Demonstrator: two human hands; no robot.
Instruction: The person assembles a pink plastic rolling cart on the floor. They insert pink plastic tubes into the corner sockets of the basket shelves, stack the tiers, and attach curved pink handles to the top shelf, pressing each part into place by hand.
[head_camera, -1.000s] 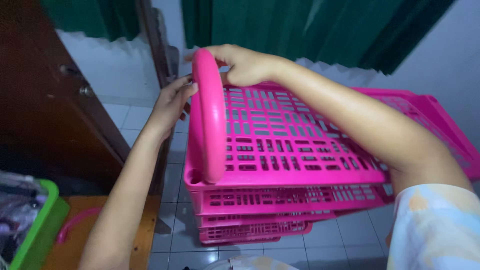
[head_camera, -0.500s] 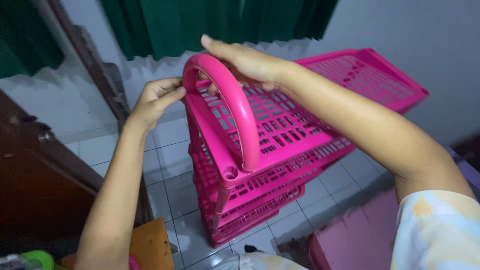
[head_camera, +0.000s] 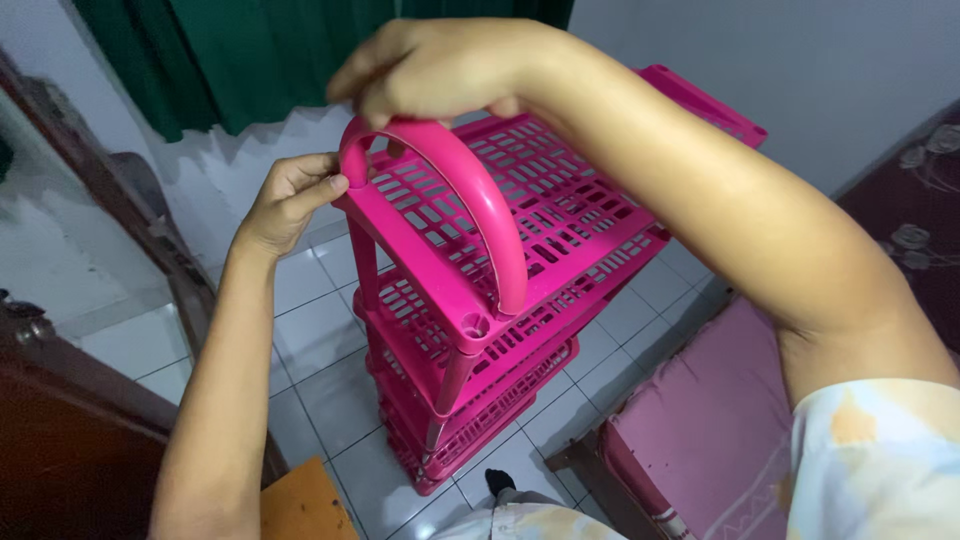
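Observation:
A bright pink plastic rack (head_camera: 560, 230) with several slotted shelves stands on the white tiled floor in front of me. An arched pink handle (head_camera: 470, 200) rises from the near end of its top shelf. My right hand (head_camera: 440, 70) is closed over the top of this arch. My left hand (head_camera: 290, 195) pinches the far-left corner of the top shelf, where the handle's end meets it. The lower shelves show beneath, joined by pink corner posts.
A pink mattress (head_camera: 720, 430) lies on the floor at the right. Green curtains (head_camera: 230, 50) hang on the white wall behind. A dark wooden door (head_camera: 70, 420) stands at the left, with an orange board (head_camera: 300, 505) by its foot.
The view has swung and tilted, so the rack now appears more upright and from above. Both hands keep their hold on the handle and the shelf corner.

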